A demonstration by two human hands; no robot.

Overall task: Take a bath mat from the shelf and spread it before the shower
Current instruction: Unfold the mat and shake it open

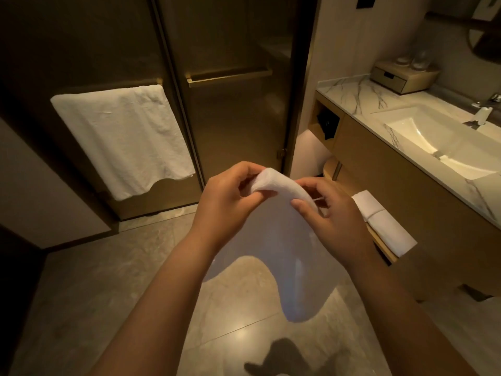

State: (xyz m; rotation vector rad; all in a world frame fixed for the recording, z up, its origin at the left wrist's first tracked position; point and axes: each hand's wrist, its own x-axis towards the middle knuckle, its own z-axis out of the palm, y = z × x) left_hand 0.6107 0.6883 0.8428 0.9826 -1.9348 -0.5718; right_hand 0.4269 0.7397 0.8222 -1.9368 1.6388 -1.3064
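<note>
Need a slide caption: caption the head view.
Both hands, left hand and right hand, hold a white bath mat up before the shower door.

A white towel (122, 139) hangs over a bar on the left glass panel. A brass handle (229, 76) crosses the adjoining door. To the right, a marble countertop (349, 95) carries a rectangular sink (433, 142), a faucet (488, 103) and a small drawer box (401, 77) — two glasses (414, 61) stand on it.
</note>
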